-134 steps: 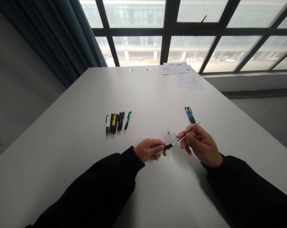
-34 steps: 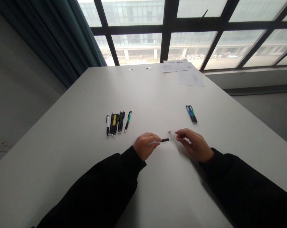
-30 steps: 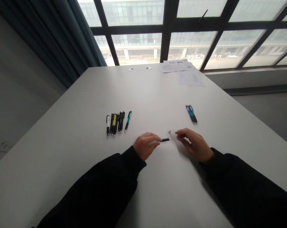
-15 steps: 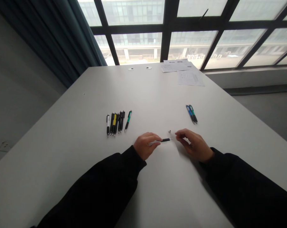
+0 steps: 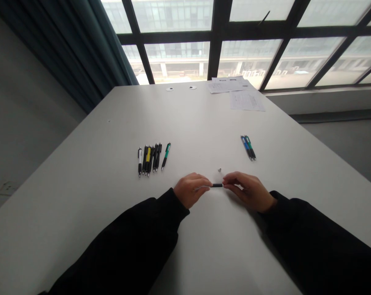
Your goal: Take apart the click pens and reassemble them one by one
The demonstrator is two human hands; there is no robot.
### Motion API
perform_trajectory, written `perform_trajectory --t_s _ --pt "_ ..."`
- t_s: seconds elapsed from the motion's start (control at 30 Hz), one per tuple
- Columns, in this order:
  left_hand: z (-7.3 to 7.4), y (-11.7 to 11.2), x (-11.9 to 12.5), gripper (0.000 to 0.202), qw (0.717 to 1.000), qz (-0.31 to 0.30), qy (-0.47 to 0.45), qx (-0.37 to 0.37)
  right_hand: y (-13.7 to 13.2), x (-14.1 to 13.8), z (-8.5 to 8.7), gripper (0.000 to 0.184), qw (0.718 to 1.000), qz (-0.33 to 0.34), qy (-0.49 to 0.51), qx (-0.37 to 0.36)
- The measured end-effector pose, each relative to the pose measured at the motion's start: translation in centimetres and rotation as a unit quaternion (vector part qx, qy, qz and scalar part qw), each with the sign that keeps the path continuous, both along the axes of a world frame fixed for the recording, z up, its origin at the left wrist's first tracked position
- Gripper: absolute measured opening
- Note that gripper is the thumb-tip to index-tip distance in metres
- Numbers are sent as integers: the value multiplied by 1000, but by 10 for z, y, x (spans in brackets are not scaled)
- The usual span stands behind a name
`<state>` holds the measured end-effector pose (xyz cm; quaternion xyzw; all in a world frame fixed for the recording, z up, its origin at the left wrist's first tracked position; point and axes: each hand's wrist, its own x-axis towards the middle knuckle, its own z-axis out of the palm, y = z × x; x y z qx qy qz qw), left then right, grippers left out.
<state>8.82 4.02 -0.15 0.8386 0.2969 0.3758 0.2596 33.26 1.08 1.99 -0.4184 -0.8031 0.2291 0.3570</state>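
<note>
Two hands up close. What is the left hand doing?

Its fingers curl closed over the pale end of a pen barrel, gripping it from above.

And the right hand?

Its fingers lie pressed together, and the fingertips pinch the barrel's other end. The black middle of the barrel shows between the two hands, over the white table. I can't tell whether it touches the tabletop.

What's just beyond the hands?

A small metal pen tip sits alone on the table, near the right hand's fingertips.

Further out?

To the left, a tight row of pens lies side by side. To the right, a blue pen and a green pen lie close together.

And at the far end?

Sheets of paper and two small white discs lie near the table's edge. Behind them is a large window, with a dark curtain at its left.
</note>
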Motion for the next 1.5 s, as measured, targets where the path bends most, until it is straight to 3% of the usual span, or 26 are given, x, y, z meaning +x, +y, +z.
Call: perform_trajectory --t_s 0.1,0.27,0.47,0.67,0.83,1.5 --pt "1 0 0 10 1000 2 -4 1 1 0 -1 15 1000 5 14 -17" --pt "3 -1 1 9 1000 18 -1 7 12 7 0 25 999 -14 -35 38" --pt "4 -1 1 9 1000 21 3 10 20 9 -3 45 991 66 -114 30" --pt "2 -1 1 10 1000 24 3 -2 21 10 -13 27 993 37 -99 58" --pt "3 -1 1 9 999 48 2 -12 15 8 -7 15 998 -12 -22 58" --pt "8 -2 1 10 998 55 0 -22 6 2 0 17 999 17 15 48"
